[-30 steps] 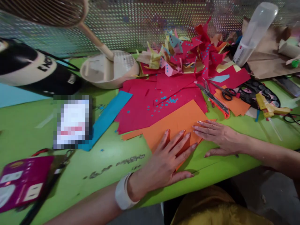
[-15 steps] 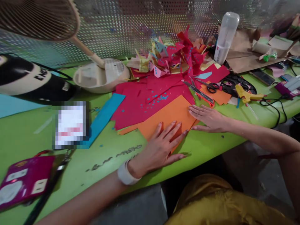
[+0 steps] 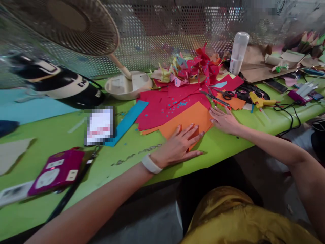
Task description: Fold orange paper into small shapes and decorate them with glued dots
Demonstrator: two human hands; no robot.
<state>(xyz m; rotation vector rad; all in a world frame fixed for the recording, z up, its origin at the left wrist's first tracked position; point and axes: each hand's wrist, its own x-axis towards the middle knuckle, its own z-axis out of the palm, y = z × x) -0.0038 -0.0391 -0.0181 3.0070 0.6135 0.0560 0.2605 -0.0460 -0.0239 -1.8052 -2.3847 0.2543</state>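
An orange sheet of paper [image 3: 189, 117] lies on the green table, partly over a stack of red paper [image 3: 154, 110]. Flat on the orange sheet rests my left hand [image 3: 179, 145], its fingers spread and a pale band at the wrist. My right hand [image 3: 224, 120] touches the sheet's right edge with outstretched fingers. Just beyond the right hand lies a utility knife [image 3: 215, 99], near black-handled scissors [image 3: 228, 95]. Small blue paper dots [image 3: 179, 102] are scattered over the red paper. A blue paper strip [image 3: 130, 120] lies to the left, beside a blurred-out phone-like object [image 3: 100, 125].
Folded colourful paper shapes [image 3: 195, 66] are heaped at the back, before a perforated metal panel. A fan [image 3: 124, 84], a black bottle [image 3: 68, 84] and a purple power strip [image 3: 57, 171] stand or lie left. A yellow glue gun [image 3: 261, 100] and a clear-topped bottle [image 3: 238, 54] are on the right.
The view has shifted left and up, so things appear farther right and more of the table's left side shows. Both hands stay on the orange sheet, with little movement.
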